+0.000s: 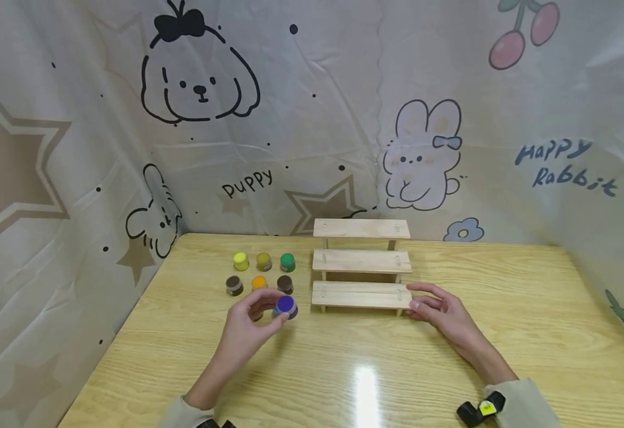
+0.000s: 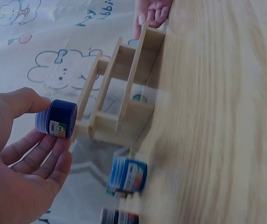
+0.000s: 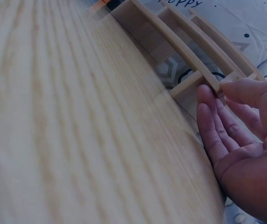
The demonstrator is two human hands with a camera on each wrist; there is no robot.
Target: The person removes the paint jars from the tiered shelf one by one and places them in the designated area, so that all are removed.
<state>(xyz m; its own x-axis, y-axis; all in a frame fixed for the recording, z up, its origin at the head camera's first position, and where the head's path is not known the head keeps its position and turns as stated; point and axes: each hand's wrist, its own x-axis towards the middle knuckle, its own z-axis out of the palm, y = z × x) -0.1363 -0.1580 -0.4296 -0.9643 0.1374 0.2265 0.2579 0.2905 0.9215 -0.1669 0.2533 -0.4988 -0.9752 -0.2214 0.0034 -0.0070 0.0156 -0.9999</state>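
My left hand (image 1: pixel 243 328) holds a small paint jar with a violet-blue lid (image 1: pixel 287 304) between thumb and fingers, raised above the table. In the left wrist view the held jar (image 2: pixel 62 119) shows a printed label, and a light blue jar (image 2: pixel 129 175) stands beyond the hand. To the right is a three-step wooden display stand (image 1: pixel 362 260). My right hand (image 1: pixel 449 316) pinches the right end of its lowest step. In the right wrist view the thumb of this hand (image 3: pixel 249 135) lies at the step's edge, with fingertips under it.
Left of the stand, yellow (image 1: pixel 241 261), mustard (image 1: pixel 264 261) and green (image 1: pixel 287 262) jars form a back row. Brown (image 1: pixel 234 285), orange (image 1: pixel 259 282) and dark brown (image 1: pixel 285 284) jars stand before them. My left hand partly hides others. A printed curtain (image 1: pixel 312 119) hangs behind the table (image 1: pixel 146 356).
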